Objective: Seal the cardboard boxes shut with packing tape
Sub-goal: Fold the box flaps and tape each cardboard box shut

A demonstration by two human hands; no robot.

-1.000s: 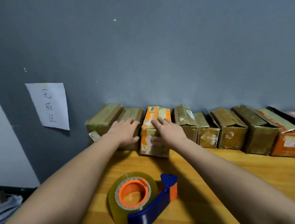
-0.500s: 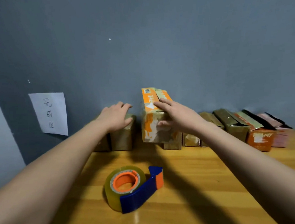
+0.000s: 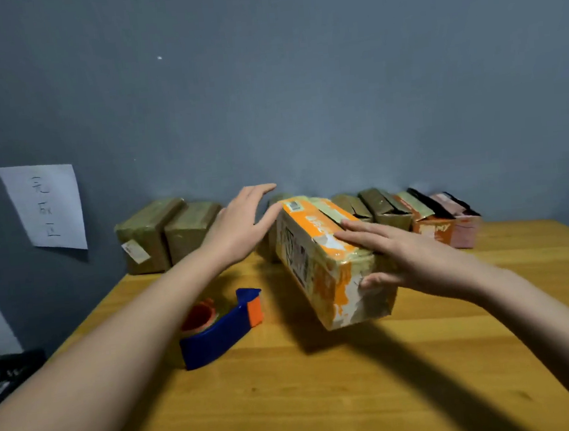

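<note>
The orange box [image 3: 328,263] is being held tilted above the counter [image 3: 325,383], clear of the surface, its near end lower and its long axis running from the person toward the wall. Its top flaps are lying along that axis, and a seam between them appears unsealed.

The right hand [image 3: 414,259] is carrying it: fingers [image 3: 356,231] are lying nearly straight across the top face, while the thumb is pressing the near end from below, so the box is pinched between them. The left hand [image 3: 239,226] is hovering just beside the far left edge, fingers straight and spread, holding nothing; whether its thumb is touching the box cannot be told.

The tape dispenser [image 3: 222,327] is lying on the counter to the box's left, directly below the left forearm, making the left hand the nearer one for it.

Judgement: the box is being brought to the open counter in front, where room is ample; the near edge is out of view.

Behind, a row of boxes is standing against the wall: two brown boxes [image 3: 164,236] to the left, several open-flapped boxes [image 3: 427,216] to the right. A paper sign [image 3: 46,207] is hanging on the wall.
</note>
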